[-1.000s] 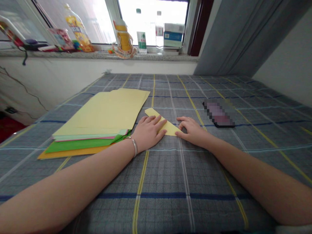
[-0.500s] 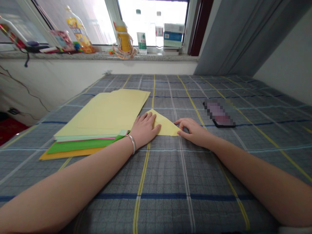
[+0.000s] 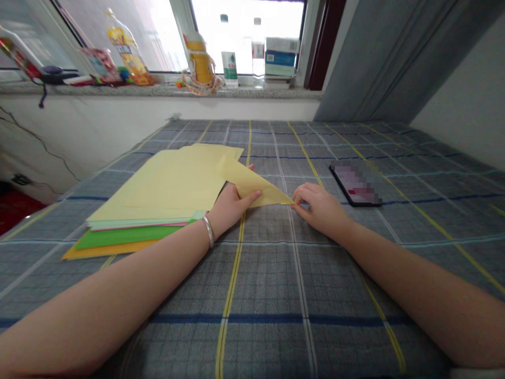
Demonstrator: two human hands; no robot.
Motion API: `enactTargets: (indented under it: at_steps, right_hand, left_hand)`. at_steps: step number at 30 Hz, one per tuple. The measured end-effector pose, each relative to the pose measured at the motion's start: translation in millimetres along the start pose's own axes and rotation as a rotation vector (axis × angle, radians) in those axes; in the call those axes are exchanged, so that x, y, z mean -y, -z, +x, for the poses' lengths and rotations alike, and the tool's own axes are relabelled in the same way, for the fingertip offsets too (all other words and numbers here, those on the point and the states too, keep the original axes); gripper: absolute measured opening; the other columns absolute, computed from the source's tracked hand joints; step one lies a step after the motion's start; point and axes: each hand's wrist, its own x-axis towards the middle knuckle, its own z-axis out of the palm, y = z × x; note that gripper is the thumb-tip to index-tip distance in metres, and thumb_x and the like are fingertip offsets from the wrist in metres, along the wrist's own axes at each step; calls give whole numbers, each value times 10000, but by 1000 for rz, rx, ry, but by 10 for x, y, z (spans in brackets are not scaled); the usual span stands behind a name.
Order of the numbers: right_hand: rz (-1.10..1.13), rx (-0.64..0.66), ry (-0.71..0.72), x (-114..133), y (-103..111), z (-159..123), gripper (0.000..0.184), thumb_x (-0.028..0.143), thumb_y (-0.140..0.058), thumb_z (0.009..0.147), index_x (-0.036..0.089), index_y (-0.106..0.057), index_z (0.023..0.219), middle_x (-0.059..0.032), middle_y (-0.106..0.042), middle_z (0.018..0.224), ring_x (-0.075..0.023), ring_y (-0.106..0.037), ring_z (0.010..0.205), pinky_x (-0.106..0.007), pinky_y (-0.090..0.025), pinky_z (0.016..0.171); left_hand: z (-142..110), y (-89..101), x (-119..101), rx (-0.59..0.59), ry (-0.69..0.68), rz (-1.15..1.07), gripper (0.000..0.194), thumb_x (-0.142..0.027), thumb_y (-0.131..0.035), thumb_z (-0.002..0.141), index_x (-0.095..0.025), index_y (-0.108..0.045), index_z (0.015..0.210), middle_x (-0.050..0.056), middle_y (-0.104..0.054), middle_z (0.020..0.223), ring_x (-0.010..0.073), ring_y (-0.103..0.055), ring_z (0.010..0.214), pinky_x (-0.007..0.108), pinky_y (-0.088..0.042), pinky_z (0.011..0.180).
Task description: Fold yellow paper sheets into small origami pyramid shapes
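A folded sheet of yellow paper (image 3: 252, 181) is raised off the checked cloth between my two hands, its narrow tip pointing right. My left hand (image 3: 231, 206), with a silver bracelet at the wrist, grips its left part, thumb on the near face and the other fingers mostly hidden behind. Thumb and fingertips of my right hand (image 3: 317, 206) pinch the tip. Left of the hands lies a stack of coloured paper (image 3: 158, 184), yellow on top, with pale green, pink, green and orange edges showing below.
On the grey checked cloth (image 3: 268, 295) to the right lies a phone (image 3: 355, 184), its screen blurred. Along the windowsill (image 3: 158, 90) stand an orange drink bottle (image 3: 128, 50), a yellow cup (image 3: 200, 60), clear bottles and boxes (image 3: 280, 58). A grey curtain (image 3: 379, 58) hangs at the right.
The yellow paper, flat on the cloth before, has been lifted and tilted up. My left hand went from pressing it to gripping it; my right hand has closed on the tip.
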Motion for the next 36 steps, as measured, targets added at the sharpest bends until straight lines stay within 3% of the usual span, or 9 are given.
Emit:
enactTargets:
  at_steps: [4, 9, 11, 13, 17, 24, 31, 33, 36]
  right_hand:
    - [-87, -53, -137, 0, 17, 1, 43, 201, -573, 825, 216, -557, 788, -31, -603, 867, -188, -570, 825, -290, -399, 657]
    - [-87, -21, -340, -62, 0, 23, 38, 201, -578, 778, 234, -572, 795, 20, -603, 664, -169, -555, 642, -283, -336, 544]
    - [-53, -14, -360, -104, -27, 35, 73, 216, -579, 777, 233, -592, 847, 9, -655, 717, -183, -589, 682, -297, -390, 581]
    - [-5, -7, -286, -144, -60, 43, 152, 223, -578, 786, 219, -614, 933, -31, -700, 879, -211, -622, 836, -337, -464, 717]
    - [74, 57, -87, -187, -117, 43, 336, 198, -558, 807, 194, -609, 1139, -92, -666, 1157, -245, -572, 1111, -434, -435, 981]
    - [170, 130, 25, -176, -138, 19, 458, 145, -509, 815, 222, -569, 1262, -79, -618, 1266, -229, -536, 1204, -470, -412, 1052]
    - [247, 190, 44, -99, -97, 2, 474, 154, -498, 821, 210, -555, 1288, -88, -600, 1304, -223, -524, 1226, -464, -392, 1073]
    - [266, 201, 36, -91, -98, -2, 496, 143, -489, 809, 207, -546, 1297, -89, -591, 1318, -218, -523, 1231, -456, -389, 1075]
    - [291, 215, 28, -111, -112, -9, 553, 103, -469, 767, 197, -528, 1308, -93, -572, 1343, -213, -506, 1255, -455, -368, 1090]
  left_hand:
    - [-41, 17, -38, 111, -145, 160, 413, -348, -542, 890, -185, -574, 1268, 53, -666, 1197, 206, -621, 1100, 380, -456, 1032]
    - [-38, 46, -43, 420, -547, 431, 317, -278, -485, 931, -243, -628, 1211, 47, -645, 1245, 186, -602, 1136, 383, -446, 1020]
    - [-37, 26, -55, 494, -660, 541, 346, -215, -473, 928, -244, -599, 1249, 50, -619, 1286, 190, -582, 1169, 404, -427, 1033]
    - [-50, -7, -71, 510, -719, 684, 378, -159, -464, 915, -236, -583, 1266, 43, -596, 1318, 194, -558, 1200, 419, -402, 1058]
    - [-106, -56, -95, 451, -706, 963, 437, -146, -508, 878, -223, -542, 1307, 29, -512, 1409, 219, -527, 1228, 447, -372, 1085]
    - [-176, -85, -130, 344, -652, 1185, 340, -154, -442, 941, -171, -589, 1248, 75, -543, 1373, 250, -509, 1252, 501, -336, 1103]
    - [-199, -137, -208, 418, -659, 1261, 299, -158, -395, 969, -121, -605, 1178, 101, -575, 1324, 234, -520, 1230, 365, -462, 952]
    - [-190, -136, -213, 463, -644, 1243, 304, -216, -446, 960, -129, -576, 1220, 102, -572, 1325, 237, -548, 1186, 366, -471, 936]
    - [-160, -125, -184, 525, -622, 1178, 468, -396, -519, 934, -130, -503, 1318, 116, -554, 1344, 259, -533, 1204, 386, -452, 977]
